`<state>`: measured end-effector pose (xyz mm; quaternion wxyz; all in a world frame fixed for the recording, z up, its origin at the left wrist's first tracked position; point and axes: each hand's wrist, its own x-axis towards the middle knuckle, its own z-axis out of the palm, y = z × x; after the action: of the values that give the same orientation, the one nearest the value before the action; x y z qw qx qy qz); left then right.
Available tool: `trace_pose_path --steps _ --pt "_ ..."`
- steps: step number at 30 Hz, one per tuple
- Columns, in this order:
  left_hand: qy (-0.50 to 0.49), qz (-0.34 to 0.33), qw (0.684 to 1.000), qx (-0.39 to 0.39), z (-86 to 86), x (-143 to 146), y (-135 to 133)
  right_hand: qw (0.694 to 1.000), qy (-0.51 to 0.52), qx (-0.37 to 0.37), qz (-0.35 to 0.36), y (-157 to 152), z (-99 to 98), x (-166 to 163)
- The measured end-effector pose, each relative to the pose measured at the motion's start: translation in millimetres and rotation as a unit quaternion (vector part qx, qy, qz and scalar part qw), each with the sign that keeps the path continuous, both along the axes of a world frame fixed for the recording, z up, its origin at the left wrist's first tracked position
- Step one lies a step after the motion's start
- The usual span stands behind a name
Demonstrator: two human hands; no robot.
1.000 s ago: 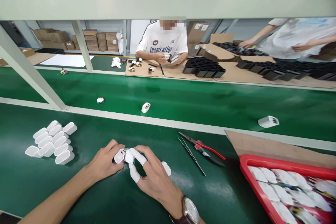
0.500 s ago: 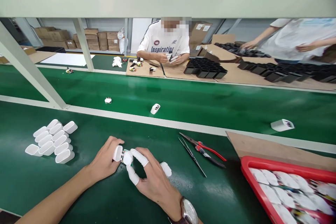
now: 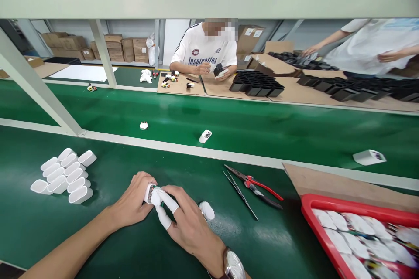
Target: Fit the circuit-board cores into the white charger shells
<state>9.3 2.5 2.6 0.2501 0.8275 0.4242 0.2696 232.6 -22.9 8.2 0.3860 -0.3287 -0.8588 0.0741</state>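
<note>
My left hand is closed around a white oval plastic housing, its open end turned to the right. In my right hand, with white finger cots on thumb and forefinger, I pinch a small circuit board assembly with a white pad. The board's edge sits at the mouth of the housing, partly inside it; how deep I cannot tell. Another white-padded piece lies on the green bench behind my right hand. Several empty white housings stand grouped on the left.
Tweezers and red-handled long-nose pliers lie right of my hands. A red tray holds several padded boards. Beyond the rail, a green conveyor carries a white housing. Across it, a person handles parts beside black boxes.
My right hand has brought the board against the housing's mouth, where there was a gap with wires showing. Parts on the conveyor have shifted right.
</note>
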Motion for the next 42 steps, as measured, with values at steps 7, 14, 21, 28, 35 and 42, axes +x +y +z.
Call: trace_pose_path --steps 7,14,21,28,35,42 --pt "0.038 -0.017 0.999 0.011 0.6 0.5 0.8 1.000 -0.012 0.004 -0.007 -0.2 6.0 -2.9" --pt "0.063 -0.034 0.997 0.026 0.6 3.3 -1.7 0.999 -0.046 -0.012 0.005 -0.8 0.5 -6.9" --pt "0.028 -0.038 0.998 -0.045 -0.3 -1.2 -1.2 0.999 -0.040 -0.026 -0.001 1.5 5.5 -6.3" --pt "-0.036 -0.004 0.991 -0.126 6.0 -11.6 -0.7 0.996 -0.033 -0.081 0.017 3.3 -3.5 -9.7" --pt "-0.072 -0.133 0.988 0.031 17.4 -27.7 3.6 0.995 -0.068 -0.078 0.004 6.5 -3.5 -6.7" --pt "-0.068 -0.142 0.984 0.084 23.4 -25.2 2.7 0.994 -0.007 -0.102 -0.032 6.2 1.2 3.5"
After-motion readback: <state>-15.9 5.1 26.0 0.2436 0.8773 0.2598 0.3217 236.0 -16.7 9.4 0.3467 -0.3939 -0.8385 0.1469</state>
